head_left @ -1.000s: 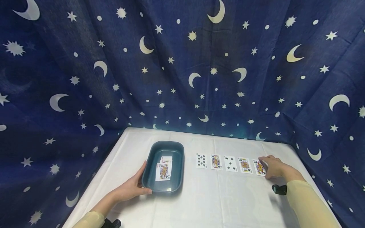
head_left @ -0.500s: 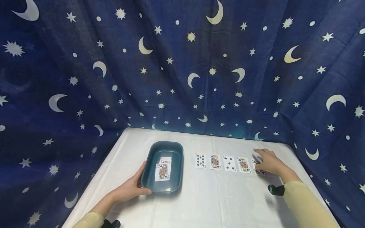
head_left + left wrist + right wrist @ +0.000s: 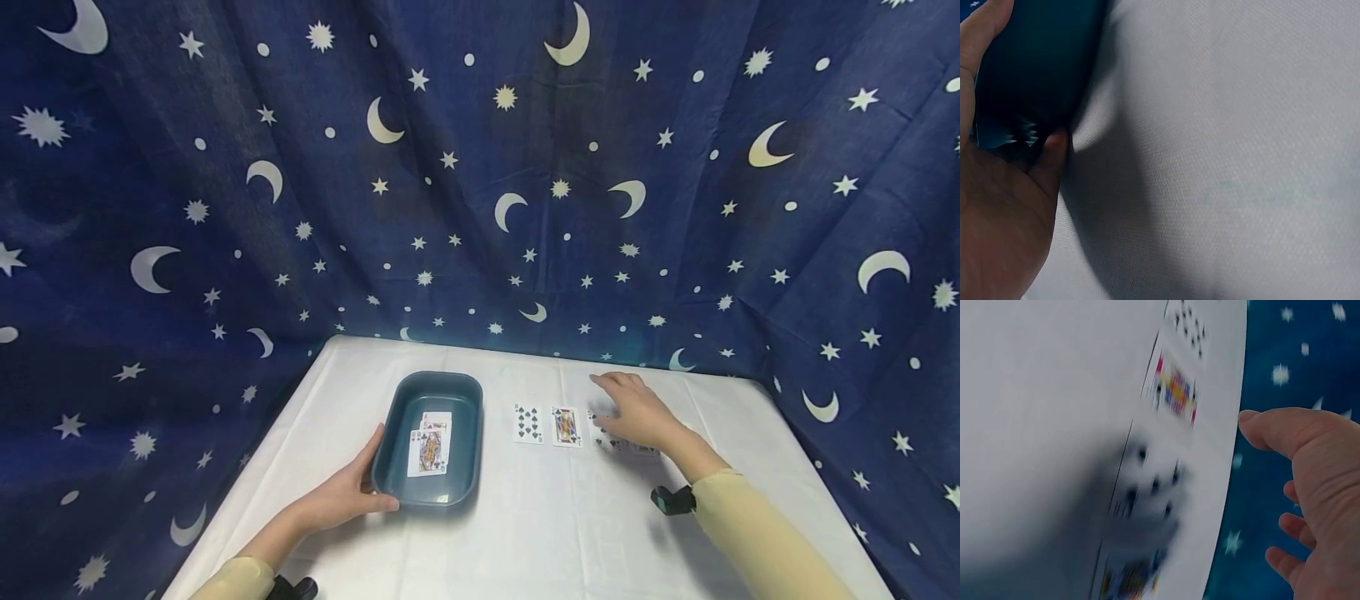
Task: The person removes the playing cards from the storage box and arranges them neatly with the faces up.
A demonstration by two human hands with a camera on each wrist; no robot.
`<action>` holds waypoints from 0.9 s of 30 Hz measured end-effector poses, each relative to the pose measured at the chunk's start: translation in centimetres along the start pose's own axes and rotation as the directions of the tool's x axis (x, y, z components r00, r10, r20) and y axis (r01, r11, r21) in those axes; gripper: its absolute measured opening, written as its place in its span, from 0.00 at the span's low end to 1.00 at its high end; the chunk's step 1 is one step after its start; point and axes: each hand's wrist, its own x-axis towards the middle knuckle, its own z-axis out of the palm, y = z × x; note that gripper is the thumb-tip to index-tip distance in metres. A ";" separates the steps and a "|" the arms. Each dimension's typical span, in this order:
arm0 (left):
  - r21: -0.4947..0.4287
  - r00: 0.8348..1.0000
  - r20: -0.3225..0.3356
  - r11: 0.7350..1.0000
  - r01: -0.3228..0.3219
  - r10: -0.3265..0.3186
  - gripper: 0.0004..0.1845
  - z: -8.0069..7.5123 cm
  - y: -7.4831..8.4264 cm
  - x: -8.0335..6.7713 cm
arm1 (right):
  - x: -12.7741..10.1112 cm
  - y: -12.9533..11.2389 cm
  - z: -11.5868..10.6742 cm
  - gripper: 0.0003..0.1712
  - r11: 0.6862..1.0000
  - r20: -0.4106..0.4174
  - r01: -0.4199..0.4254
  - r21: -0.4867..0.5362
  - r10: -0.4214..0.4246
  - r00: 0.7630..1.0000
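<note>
My left hand grips a dark teal tray at its near left corner, the thumb at the front and the fingers along the left side. Inside the tray lie several overlapping playing cards, a queen of clubs on top. My right hand hovers over a row of face-up cards, fingers spread and holding nothing. To its left lie a ten of spades and a club face card. A black-pip card shows partly under the hand; another face card is mostly covered. The row's right end is hidden.
The table wears a white cloth. A dark blue curtain with moons and stars hangs behind the table and along both sides. Both wrists carry small black devices, one seen below the right hand.
My right hand has lifted from the rightmost card and moved left along the row, fingers now spread over the middle cards. The left hand and tray have stayed put.
</note>
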 end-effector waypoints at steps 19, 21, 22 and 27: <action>0.047 1.000 -0.010 0.999 -0.013 0.013 0.71 -0.3 0.4 0.2 | 4.7 -15.3 3.3 0.45 0.941 0.029 0.328 0.086 -0.331 0.943; 0.042 1.000 -0.010 0.999 -0.018 0.018 0.71 -0.3 0.3 0.2 | 5.1 -16.7 3.6 0.46 0.936 0.056 0.344 0.078 -0.348 0.936; 0.040 1.000 -0.010 0.999 -0.019 0.019 0.71 -0.3 0.3 0.2 | 5.3 -17.3 3.8 0.46 0.932 0.067 0.354 0.074 -0.359 0.931; 0.041 1.000 -0.005 0.999 -0.022 0.022 0.72 -0.2 0.3 0.2 | 5.9 -20.0 4.6 0.47 0.919 0.119 0.391 0.039 -0.393 0.912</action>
